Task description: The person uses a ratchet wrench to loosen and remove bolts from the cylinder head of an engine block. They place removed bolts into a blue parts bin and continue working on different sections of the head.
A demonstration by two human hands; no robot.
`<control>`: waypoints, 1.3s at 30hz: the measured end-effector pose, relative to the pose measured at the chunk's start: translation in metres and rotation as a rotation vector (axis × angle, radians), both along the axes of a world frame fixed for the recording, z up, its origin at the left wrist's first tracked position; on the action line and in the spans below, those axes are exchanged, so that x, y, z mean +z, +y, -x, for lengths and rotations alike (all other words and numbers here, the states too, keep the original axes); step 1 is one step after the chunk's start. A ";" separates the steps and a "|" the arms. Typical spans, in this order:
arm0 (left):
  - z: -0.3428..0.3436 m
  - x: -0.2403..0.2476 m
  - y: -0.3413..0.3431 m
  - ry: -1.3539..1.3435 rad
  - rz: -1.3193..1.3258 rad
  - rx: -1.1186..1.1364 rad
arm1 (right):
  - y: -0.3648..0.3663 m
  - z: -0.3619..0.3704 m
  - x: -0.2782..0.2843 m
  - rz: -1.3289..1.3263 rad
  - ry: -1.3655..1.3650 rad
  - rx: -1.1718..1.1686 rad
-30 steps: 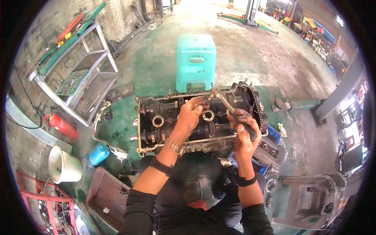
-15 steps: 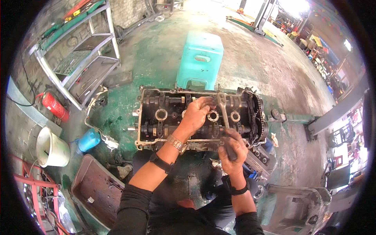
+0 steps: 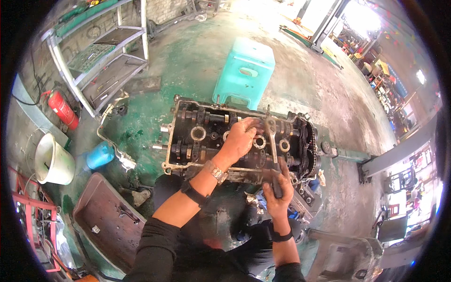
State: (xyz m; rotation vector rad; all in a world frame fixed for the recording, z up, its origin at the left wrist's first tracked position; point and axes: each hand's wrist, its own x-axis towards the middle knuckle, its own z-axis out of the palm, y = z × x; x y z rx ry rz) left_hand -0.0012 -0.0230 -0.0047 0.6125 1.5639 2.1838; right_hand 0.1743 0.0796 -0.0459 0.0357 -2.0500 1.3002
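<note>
An engine cylinder head (image 3: 188,170) with its camshafts and timing chain (image 3: 312,149) exposed lies in front of me. My right hand (image 3: 279,193) is wrapped round the dark handle of a ratchet wrench (image 3: 274,148). The wrench's head is over the far camshaft, right of the middle, with a thin rod rising behind it. My left hand (image 3: 240,140) reaches across the cylinder head, its fingers bent and close together at the far camshaft, just left of the wrench head. What those fingertips grip, if anything, is hidden.
A turquoise stool (image 3: 246,70) stands beyond the cylinder head. Left are a metal shelf cart (image 3: 101,66), a fire extinguisher (image 3: 63,110), a white bucket (image 3: 58,164), a blue bottle (image 3: 100,156) and a brown tub (image 3: 94,197). A grey tray (image 3: 336,249) lies at lower right.
My view has tilted slightly, so the cylinder head appears turned a little clockwise. Both hands and the ratchet wrench keep nearly the same places on it.
</note>
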 end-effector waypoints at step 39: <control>0.023 -0.036 -0.114 0.424 0.228 0.809 | 0.002 0.290 0.137 -1.064 -0.771 0.177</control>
